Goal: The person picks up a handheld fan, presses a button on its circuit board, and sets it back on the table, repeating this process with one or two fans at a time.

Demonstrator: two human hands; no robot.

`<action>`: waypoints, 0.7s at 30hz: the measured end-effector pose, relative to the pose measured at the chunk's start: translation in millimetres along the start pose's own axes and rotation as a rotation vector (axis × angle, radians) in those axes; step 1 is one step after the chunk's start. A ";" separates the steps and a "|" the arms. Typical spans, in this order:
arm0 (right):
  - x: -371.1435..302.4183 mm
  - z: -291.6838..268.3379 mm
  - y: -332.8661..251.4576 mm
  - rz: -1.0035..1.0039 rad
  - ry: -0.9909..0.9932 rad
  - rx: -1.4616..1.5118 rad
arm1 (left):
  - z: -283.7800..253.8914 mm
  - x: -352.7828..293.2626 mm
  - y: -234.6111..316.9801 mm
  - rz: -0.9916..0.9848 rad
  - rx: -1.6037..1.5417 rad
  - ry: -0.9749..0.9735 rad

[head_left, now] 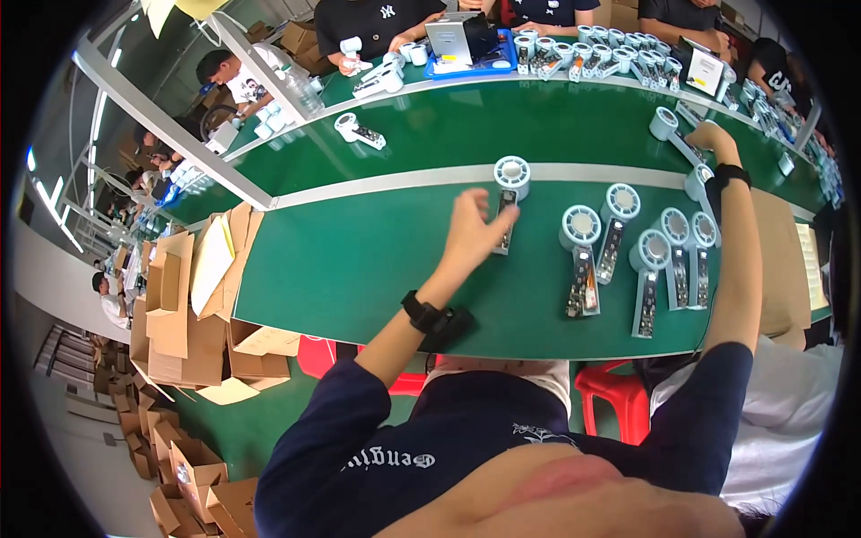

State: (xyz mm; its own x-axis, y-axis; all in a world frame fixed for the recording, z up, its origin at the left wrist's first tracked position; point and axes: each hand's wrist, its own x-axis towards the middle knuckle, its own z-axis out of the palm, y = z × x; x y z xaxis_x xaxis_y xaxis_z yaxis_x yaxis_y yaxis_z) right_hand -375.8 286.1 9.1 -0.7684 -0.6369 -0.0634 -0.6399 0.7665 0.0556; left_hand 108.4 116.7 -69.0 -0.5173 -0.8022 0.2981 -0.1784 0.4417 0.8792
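Note:
A pale blue handheld fan (511, 172) with its circuit board exposed along the handle lies near the far edge of my table. My left hand (473, 231) is beside it, fingers apart, the thumb over the handle. Stretched out to the far right, my right hand (712, 140) bends its fingers down onto the handle of another fan (665, 124) on the green belt. Several more opened fans lie before me, among them one (581, 226) with an orange part in its handle, one (621, 203) behind it and one (649, 251) closer to me.
Beyond a pale rail runs the green belt (430, 134), with a lone fan (360, 131) on it. Co-workers sit across it behind crowded fans and a blue tray (471, 65). Cardboard boxes (184, 314) stand left of my table; red stools (613, 394) are beneath its near edge.

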 end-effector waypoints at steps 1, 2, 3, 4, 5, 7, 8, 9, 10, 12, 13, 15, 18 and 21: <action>10.7 7.7 1.3 0.069 -0.064 -0.006 | 5.1 -3.1 -6.6 0.029 0.124 -0.109; 18.4 9.9 -3.1 0.135 -0.128 -0.014 | 9.0 -5.7 -8.0 0.055 0.247 -0.214; 26.1 11.6 -6.6 0.205 -0.192 -0.024 | 11.5 -3.5 -10.0 0.080 0.368 -0.323; 33.0 14.6 -9.5 0.204 -0.190 -0.027 | 12.3 4.2 -12.9 0.080 0.366 -0.321; 32.3 21.0 -19.3 0.251 -0.204 -0.038 | 9.5 7.9 -10.6 -0.008 0.373 -0.365; 29.5 31.1 -30.5 0.360 -0.228 -0.066 | 5.3 17.2 -7.2 -0.178 0.377 -0.465; 33.3 37.3 -27.2 0.364 -0.235 -0.075 | 3.6 21.4 -7.8 -0.184 0.369 -0.472; 38.1 44.6 -21.1 0.298 -0.212 -0.039 | 0.8 25.8 -8.7 -0.251 0.294 -0.494; 41.3 50.0 -14.5 0.234 -0.188 -0.002 | -1.2 29.9 -10.1 -0.317 0.218 -0.516; 45.2 48.8 -16.5 0.162 -0.162 0.029 | -6.6 36.0 -14.9 -0.385 0.137 -0.529; 45.3 44.9 -27.4 0.173 -0.215 0.182 | -10.6 38.7 -19.4 -0.438 -0.008 -0.602; 39.7 36.9 -46.7 0.200 -0.321 0.492 | -15.2 39.8 -23.5 -0.531 -0.303 -0.751; 44.5 16.0 -58.3 0.131 -0.422 0.538 | -14.5 28.1 -19.2 -0.564 -0.445 -0.707; 26.2 -7.9 -73.5 0.024 -0.398 0.614 | -20.8 3.8 -19.5 -0.606 -0.633 -0.647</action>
State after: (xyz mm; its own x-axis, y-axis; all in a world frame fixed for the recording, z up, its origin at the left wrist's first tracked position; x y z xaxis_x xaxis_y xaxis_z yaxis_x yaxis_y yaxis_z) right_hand -349.0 212.5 11.3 -0.6441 -0.6303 -0.4334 -0.4104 0.7629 -0.4996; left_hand 127.3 96.7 -77.3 -0.8642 -0.3719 -0.3389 -0.1848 -0.3919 0.9012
